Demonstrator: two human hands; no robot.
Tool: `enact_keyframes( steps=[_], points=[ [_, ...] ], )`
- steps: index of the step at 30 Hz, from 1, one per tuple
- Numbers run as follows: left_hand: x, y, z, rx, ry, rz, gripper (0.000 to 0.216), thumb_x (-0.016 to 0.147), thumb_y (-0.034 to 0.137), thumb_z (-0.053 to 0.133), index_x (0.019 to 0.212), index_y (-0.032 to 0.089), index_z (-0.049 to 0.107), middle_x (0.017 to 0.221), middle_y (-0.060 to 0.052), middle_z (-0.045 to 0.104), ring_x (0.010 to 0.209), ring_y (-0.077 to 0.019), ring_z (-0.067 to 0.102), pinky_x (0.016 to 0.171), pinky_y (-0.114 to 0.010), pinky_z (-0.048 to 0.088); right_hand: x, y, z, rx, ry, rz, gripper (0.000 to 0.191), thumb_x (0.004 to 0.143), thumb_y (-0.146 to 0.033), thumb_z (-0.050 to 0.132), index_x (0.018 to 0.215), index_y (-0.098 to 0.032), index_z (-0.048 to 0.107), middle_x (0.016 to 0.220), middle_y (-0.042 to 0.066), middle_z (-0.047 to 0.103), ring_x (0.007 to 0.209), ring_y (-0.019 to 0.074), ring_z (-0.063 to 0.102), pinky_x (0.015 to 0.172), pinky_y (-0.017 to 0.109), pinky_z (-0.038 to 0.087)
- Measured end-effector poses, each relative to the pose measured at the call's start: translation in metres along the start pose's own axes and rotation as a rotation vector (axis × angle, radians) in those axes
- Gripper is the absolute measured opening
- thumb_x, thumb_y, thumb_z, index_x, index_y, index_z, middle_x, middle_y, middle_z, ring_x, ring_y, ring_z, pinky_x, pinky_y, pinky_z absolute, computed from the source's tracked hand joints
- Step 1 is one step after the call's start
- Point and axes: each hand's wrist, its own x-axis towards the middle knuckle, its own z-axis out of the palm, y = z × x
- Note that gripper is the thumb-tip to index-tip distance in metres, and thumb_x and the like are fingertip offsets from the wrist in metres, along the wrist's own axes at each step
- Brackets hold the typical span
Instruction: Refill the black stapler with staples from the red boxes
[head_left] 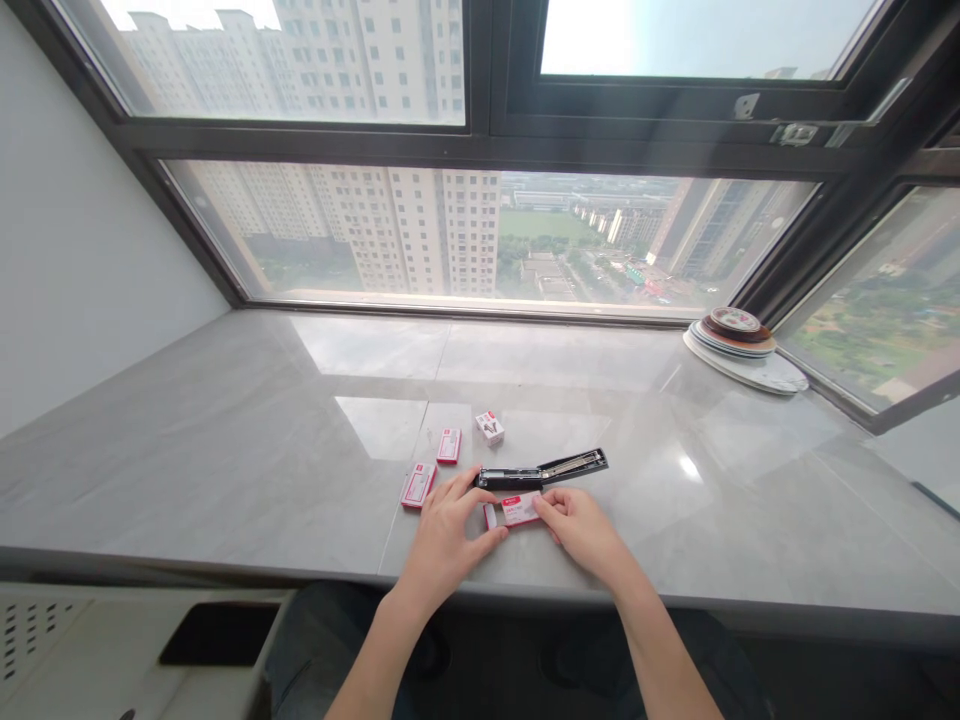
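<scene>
A red-and-white staple box (519, 509) lies at a slant close to the counter's front edge, its inner tray partly out at the left end. My right hand (581, 525) pinches its right end between thumb and fingers. The thumb and forefinger of my left hand (448, 525) span the tray end from both sides; its other fingers reach toward the stapler. Just beyond the box rests a black stapler (517, 479), opened out with its top arm swung to the right. What the tray holds is too small to make out.
Two more red-and-white boxes lie to the left, a nearer box (418, 485) and a farther box (449, 446). Behind the stapler stands a small white box (490, 428). Stacked plates (742, 350) sit by the window at the right. A dark flat object (219, 634) lies below the counter (225, 470).
</scene>
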Motion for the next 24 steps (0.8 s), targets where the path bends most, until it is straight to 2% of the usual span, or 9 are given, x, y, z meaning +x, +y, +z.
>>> enact_keyframes(
  steps=[2,4,6,8,12,17,24],
  points=[
    [-0.001,0.0,-0.003,0.0,-0.008,0.003,0.029,0.085,0.038,0.079,0.114,0.035,0.072,0.159,0.001,0.048,0.144,-0.0313,0.047,0.119,-0.055,0.037,-0.004,0.001,-0.007,-0.041,0.016,0.026,0.042,0.093,-0.057,0.056,0.083,-0.018,0.066,0.056,-0.001,0.058,0.051,0.0137,0.046,0.051,0.026,0.032],
    [-0.001,-0.002,-0.006,0.006,-0.022,0.01,0.03,0.086,0.038,0.078,0.115,0.036,0.072,0.161,0.002,0.046,0.145,-0.0315,0.045,0.119,-0.055,0.038,-0.01,-0.002,-0.013,-0.131,0.094,0.025,0.037,0.092,-0.055,0.06,0.083,-0.019,0.064,0.057,-0.001,0.059,0.052,0.0152,0.05,0.052,0.026,0.032],
    [-0.001,-0.005,-0.01,0.011,-0.045,0.025,0.034,0.086,0.039,0.078,0.119,0.037,0.071,0.163,0.002,0.044,0.146,-0.0315,0.044,0.118,-0.055,0.039,-0.018,-0.011,-0.014,-0.254,0.208,-0.017,0.033,0.091,-0.053,0.063,0.08,-0.021,0.062,0.059,-0.001,0.06,0.056,0.0164,0.053,0.054,0.027,0.032],
    [0.0,-0.008,-0.013,0.01,-0.071,0.046,0.038,0.087,0.04,0.078,0.124,0.039,0.07,0.162,0.003,0.044,0.146,-0.0311,0.045,0.119,-0.054,0.039,-0.023,-0.023,-0.01,-0.328,0.261,-0.091,0.03,0.092,-0.052,0.061,0.083,-0.023,0.065,0.06,-0.001,0.06,0.058,0.017,0.054,0.056,0.027,0.033],
    [0.001,-0.014,-0.016,0.012,-0.083,0.08,0.042,0.087,0.039,0.078,0.128,0.039,0.069,0.161,0.002,0.047,0.144,-0.0301,0.047,0.12,-0.051,0.039,-0.017,-0.039,-0.001,-0.27,0.233,-0.218,0.03,0.097,-0.049,0.056,0.109,-0.026,0.07,0.059,-0.004,0.057,0.059,0.0179,0.057,0.058,0.027,0.034],
    [-0.001,-0.013,-0.013,0.049,-0.042,0.078,0.039,0.088,0.039,0.077,0.126,0.039,0.07,0.158,0.003,0.05,0.142,-0.0309,0.049,0.118,-0.052,0.041,0.004,-0.031,-0.002,-0.116,0.192,-0.181,0.035,0.095,-0.052,0.057,0.106,-0.021,0.07,0.055,-0.004,0.053,0.054,0.0158,0.051,0.055,0.026,0.033],
    [-0.002,-0.011,-0.012,0.075,-0.04,0.073,0.039,0.089,0.038,0.075,0.128,0.042,0.068,0.159,0.006,0.049,0.143,-0.0294,0.048,0.118,-0.052,0.04,0.013,-0.038,0.009,0.233,-0.013,-0.081,0.054,0.093,-0.061,0.054,0.113,-0.013,0.071,0.046,-0.006,0.047,0.042,0.0118,0.038,0.048,0.024,0.028]
  ],
)
